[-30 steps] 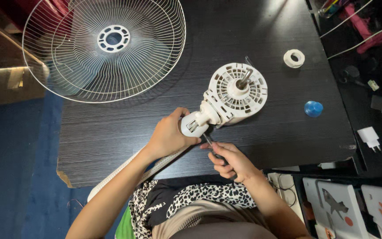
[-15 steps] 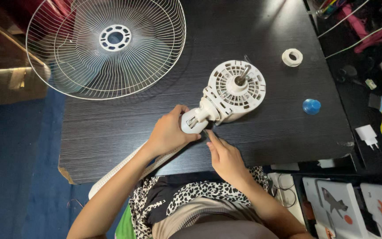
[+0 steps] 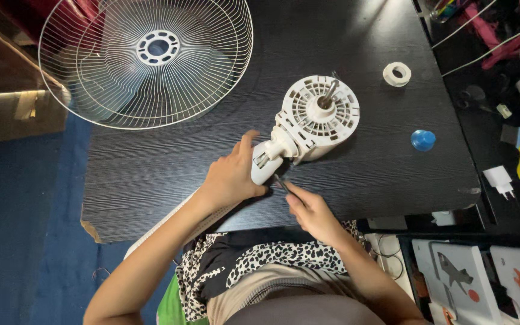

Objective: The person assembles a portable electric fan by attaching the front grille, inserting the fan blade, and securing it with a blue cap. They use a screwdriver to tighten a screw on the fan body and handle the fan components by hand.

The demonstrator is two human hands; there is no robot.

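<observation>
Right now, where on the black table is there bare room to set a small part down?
Bare patches: between the wire fan guard and the left hand, along the table's left half; and between the blue cap and the front right edge. Crowded: around the white motor housing, where the right hand holds a screwdriver.

White fan motor housing (image 3: pixel 317 117), white wire grille (image 3: pixel 145 60), black wood-grain table (image 3: pixel 170 162), blue cap (image 3: pixel 422 139).
</observation>
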